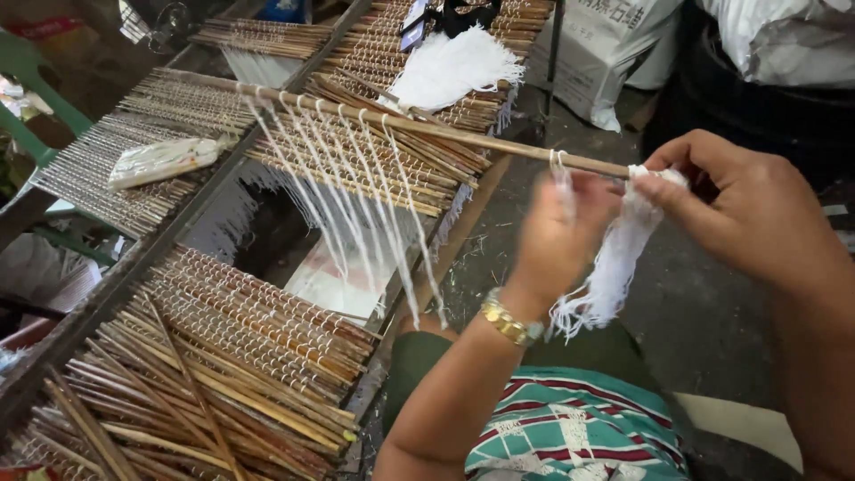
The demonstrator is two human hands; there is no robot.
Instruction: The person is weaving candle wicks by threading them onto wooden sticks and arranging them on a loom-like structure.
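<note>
The right hand (730, 200) has its grip closed on a bundle of white strings (614, 267), pinching the top of it against the near end of a long wooden stick (463, 134). The bundle hangs down from that pinch, its frayed ends loose below. The left hand (561, 236) (blurred, a gold watch (509, 322) at the wrist) is raised just beside the bundle with fingers up at the stick; whether its grip is closed on anything I cannot tell. The stick runs away to the upper left, and a row of white strings (356, 187) is looped over it, trailing down toward the person. Under it lie mats of bound sticks (249, 330) on the bench, with another white tassel (454, 67) resting farther back.
</note>
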